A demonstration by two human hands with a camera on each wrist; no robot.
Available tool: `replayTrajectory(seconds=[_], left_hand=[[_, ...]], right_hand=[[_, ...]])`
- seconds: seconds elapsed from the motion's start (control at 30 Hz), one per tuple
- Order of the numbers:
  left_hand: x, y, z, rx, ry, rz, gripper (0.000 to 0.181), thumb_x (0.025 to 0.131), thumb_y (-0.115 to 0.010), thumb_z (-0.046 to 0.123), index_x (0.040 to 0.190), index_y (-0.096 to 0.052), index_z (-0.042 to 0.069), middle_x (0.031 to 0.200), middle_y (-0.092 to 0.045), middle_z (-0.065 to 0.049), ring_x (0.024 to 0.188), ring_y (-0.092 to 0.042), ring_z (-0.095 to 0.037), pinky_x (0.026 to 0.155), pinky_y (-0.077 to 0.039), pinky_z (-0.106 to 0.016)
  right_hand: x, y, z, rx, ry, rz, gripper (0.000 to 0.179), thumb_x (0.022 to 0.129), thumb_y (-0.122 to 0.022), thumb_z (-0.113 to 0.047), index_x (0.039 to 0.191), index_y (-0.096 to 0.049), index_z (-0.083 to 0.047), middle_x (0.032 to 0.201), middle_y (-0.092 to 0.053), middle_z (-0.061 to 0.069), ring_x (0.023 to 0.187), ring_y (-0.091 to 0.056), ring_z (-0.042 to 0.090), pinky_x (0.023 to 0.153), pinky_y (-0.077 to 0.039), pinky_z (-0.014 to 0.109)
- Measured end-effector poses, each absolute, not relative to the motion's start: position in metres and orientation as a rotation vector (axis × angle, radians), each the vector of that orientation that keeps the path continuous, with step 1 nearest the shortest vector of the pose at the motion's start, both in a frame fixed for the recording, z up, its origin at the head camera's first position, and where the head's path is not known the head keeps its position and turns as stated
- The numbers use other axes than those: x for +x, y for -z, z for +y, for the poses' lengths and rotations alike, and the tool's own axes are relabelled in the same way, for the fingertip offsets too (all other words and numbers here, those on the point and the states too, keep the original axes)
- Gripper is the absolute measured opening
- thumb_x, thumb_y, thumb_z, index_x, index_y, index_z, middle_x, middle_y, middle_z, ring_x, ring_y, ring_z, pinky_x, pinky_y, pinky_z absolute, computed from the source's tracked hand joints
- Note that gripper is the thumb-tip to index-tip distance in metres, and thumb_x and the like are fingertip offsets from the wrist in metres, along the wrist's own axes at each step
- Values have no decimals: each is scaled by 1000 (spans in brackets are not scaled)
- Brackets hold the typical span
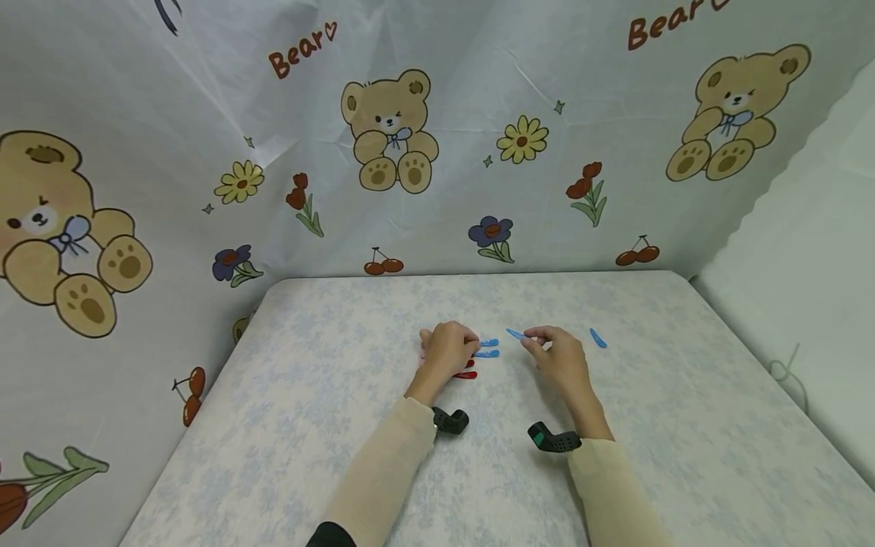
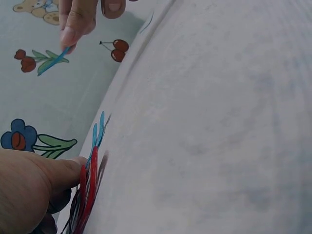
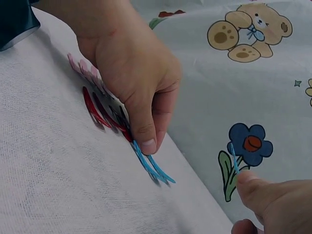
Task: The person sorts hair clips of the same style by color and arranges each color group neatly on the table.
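Note:
My right hand (image 1: 562, 361) pinches a slim blue snap hair clip (image 1: 515, 334) between thumb and fingertips, its far end pointing left above the table. To the left, my left hand (image 1: 446, 353) is bent down over a row of hair clips. Its thumb and finger pinch at the near ends of two blue hair clips (image 3: 152, 168) lying side by side. Red hair clips (image 3: 95, 109) lie beside them, partly under the hand in the head view. Black clips and pink hair clips (image 3: 85, 68) continue the row in the right wrist view.
Another blue hair clip (image 1: 598, 338) lies alone to the right of my right hand. The table (image 1: 307, 425) has a pale patterned cover. Behind it hangs a white curtain (image 1: 465, 91) printed with bears and flowers. A thin cord (image 1: 786, 372) shows off the right edge.

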State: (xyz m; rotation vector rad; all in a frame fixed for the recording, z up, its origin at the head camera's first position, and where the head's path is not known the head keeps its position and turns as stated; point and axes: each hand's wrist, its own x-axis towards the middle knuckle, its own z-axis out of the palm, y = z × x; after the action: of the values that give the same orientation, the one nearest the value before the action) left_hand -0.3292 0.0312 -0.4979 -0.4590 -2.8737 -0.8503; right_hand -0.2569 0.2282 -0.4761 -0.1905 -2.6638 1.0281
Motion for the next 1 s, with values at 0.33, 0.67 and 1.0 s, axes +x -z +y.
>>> replayTrajectory(seconds=[0.33, 0.67, 1.0], left_hand=[[-329, 497, 34, -448, 852, -2895, 12, 93, -73, 30, 88, -82, 27, 79, -74, 12, 88, -62, -14, 85, -31, -46], [-328, 496, 32, -467, 849, -2889, 12, 94, -72, 30, 88, -82, 26, 81, -74, 12, 87, -64, -15, 84, -32, -46], [-328, 496, 32, -468, 825, -2885, 12, 93, -73, 29, 88, -82, 26, 84, -75, 11, 89, -64, -16, 83, -32, -46]], right_hand=[[-263, 486, 225, -92, -1069, -2716, 22, 97, -68, -28, 111, -73, -12, 93, -62, 4, 67, -50, 17, 60, -41, 29], [-261, 495, 221, 54, -1142, -2789, 16, 97, -68, -26, 108, -73, -16, 93, -63, 1, 67, -54, 14, 60, -43, 28], [-261, 499, 215, 147, -1052, -2861, 15, 95, -71, -28, 104, -74, -17, 88, -65, -2, 67, -52, 13, 63, -43, 30]])
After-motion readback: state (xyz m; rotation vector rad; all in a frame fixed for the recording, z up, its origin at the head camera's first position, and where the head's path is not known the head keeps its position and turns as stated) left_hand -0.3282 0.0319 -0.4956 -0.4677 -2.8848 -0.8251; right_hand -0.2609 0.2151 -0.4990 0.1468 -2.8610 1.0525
